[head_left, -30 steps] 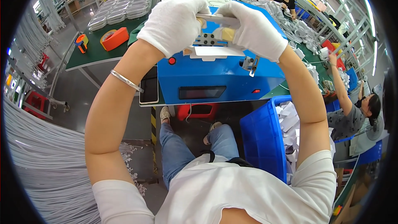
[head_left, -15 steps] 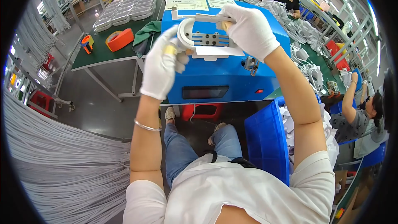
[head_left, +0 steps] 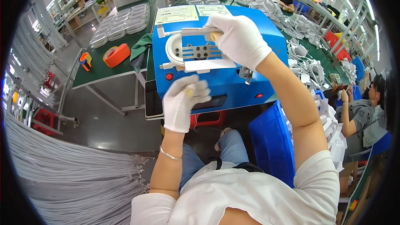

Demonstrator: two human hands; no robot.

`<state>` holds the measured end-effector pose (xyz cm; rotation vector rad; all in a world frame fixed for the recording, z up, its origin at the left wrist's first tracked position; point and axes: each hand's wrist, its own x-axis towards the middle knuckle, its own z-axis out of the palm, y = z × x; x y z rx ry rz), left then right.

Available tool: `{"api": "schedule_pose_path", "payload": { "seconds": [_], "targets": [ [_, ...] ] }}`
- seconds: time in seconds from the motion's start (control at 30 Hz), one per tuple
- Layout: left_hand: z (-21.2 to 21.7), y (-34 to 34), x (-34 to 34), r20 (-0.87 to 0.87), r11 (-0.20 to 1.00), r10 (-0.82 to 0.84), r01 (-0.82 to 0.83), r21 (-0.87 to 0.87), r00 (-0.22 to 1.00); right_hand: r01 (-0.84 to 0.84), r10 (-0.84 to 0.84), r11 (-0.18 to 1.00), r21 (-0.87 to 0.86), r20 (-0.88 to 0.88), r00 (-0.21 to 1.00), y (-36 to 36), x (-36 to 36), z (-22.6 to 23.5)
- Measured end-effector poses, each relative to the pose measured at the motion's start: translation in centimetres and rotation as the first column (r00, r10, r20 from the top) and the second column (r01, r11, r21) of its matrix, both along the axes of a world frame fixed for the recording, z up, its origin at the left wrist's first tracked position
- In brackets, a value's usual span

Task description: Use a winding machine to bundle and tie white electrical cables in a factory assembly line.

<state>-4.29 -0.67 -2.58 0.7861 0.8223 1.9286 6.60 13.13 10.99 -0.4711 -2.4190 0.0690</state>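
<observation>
A white U-shaped loop [head_left: 171, 50] lies around a metal fixture plate [head_left: 200, 52] on top of a blue machine [head_left: 225, 83]. My right hand [head_left: 239, 39], in a white glove, is closed at the loop's right side; its fingers hide what they grip there. A flat white strip [head_left: 210, 65] runs along the fixture's near side. My gloved left hand [head_left: 183, 100] is in front of the machine, apart from the loop, with fingers loosely spread and nothing visible in them. A red button [head_left: 169, 76] sits just beyond it on the machine.
A blue bin [head_left: 271, 141] heaped with white scraps stands at my right. Clear trays [head_left: 125, 21], an orange tape dispenser [head_left: 116, 55] and a green cloth [head_left: 141, 50] lie on the left table. White cables [head_left: 75, 175] hang at lower left. Co-workers sit across and at right.
My left hand has let go of the loop's left end and drawn back toward me. My right hand stays at the loop's right side. The view has shifted slightly.
</observation>
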Motion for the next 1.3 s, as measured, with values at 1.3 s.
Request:
{"api": "schedule_pose_path", "payload": {
  "seconds": [1.3],
  "targets": [
    [-2.8,-7.0,5.6,-0.665,0.658,-0.745,0.217,-0.721,0.046,-0.078,0.306,0.438,-0.896,0.066,0.95,-12.4,14.3,-16.5]
  ]
}}
